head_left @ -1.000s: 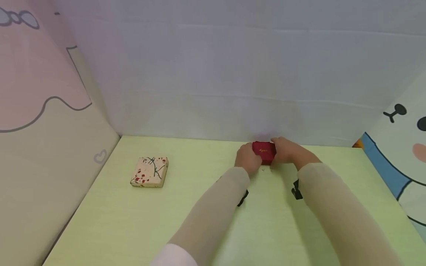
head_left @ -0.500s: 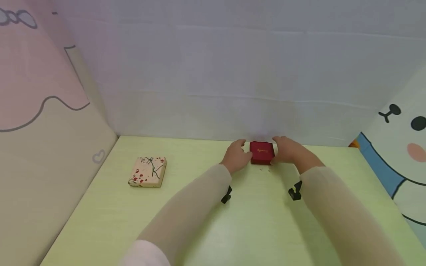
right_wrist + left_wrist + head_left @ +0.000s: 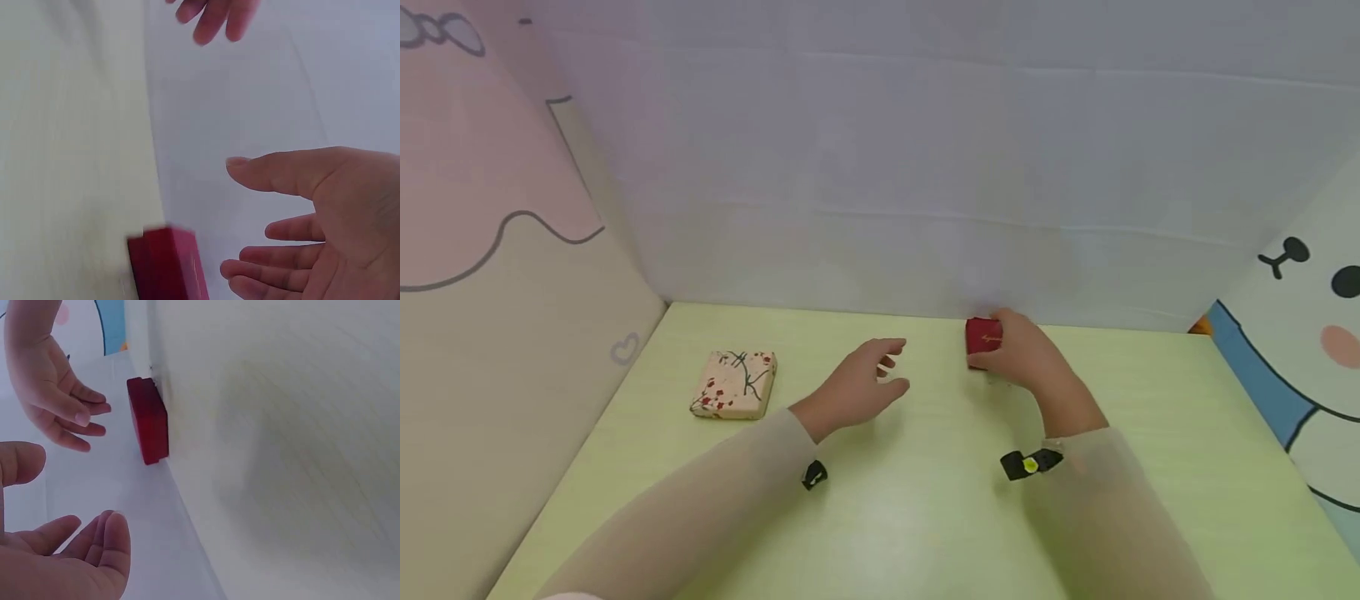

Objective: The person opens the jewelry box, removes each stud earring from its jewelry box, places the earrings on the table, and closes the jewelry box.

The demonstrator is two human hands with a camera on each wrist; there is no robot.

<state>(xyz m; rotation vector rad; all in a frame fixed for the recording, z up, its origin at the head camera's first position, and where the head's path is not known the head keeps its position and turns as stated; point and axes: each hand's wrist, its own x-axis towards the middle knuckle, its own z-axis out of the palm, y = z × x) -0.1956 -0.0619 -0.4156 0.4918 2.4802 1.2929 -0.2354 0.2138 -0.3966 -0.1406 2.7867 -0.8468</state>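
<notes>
A small red box (image 3: 981,335) with gold lettering sits at the table's back edge, against the pale wall. Over its right part in the head view is my right hand (image 3: 1026,354); both wrist views show that hand off the box, with its fingers loosely bent around nothing. In the right wrist view the red box (image 3: 164,269) lies below and left of the thumb. My left hand (image 3: 853,383) hovers left of the box with thumb and fingers spread, holding nothing. Further left lies a cream box (image 3: 735,385) with red blossoms and dark branches on its lid.
The light yellow-green table (image 3: 880,517) meets a whitish sheet (image 3: 887,183) hung upright behind it. Printed side panels stand at left and right, the right panel (image 3: 1322,383) bearing a cartoon face. A black strap (image 3: 1030,463) shows at the right wrist.
My left hand has let go of the red box and moved left and nearer. My right hand has come off the box's side and now hovers over its right part. Both boxes stay put.
</notes>
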